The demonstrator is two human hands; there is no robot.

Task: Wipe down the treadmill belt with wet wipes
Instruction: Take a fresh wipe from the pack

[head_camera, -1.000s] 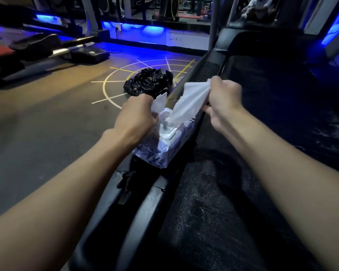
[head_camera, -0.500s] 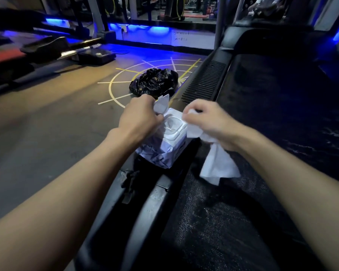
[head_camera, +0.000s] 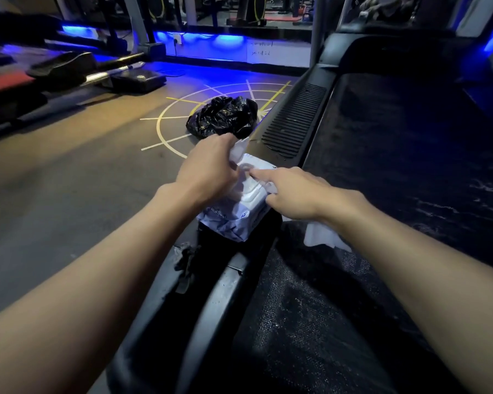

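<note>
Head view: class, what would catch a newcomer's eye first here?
The left hand and right hand meet over the white wet-wipe pack on the treadmill's side rail; the right hand holds a wipe while one finger touches the lid. Behind, a crumpled black bag lies on yellow circle markings, under blue strip lights.

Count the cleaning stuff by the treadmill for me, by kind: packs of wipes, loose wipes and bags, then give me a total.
wipes pack: 1, on the treadmill's side rail
loose wipe: 1, hanging below the right hand
black plastic bag: 1, on the floor
Total: 3
</note>
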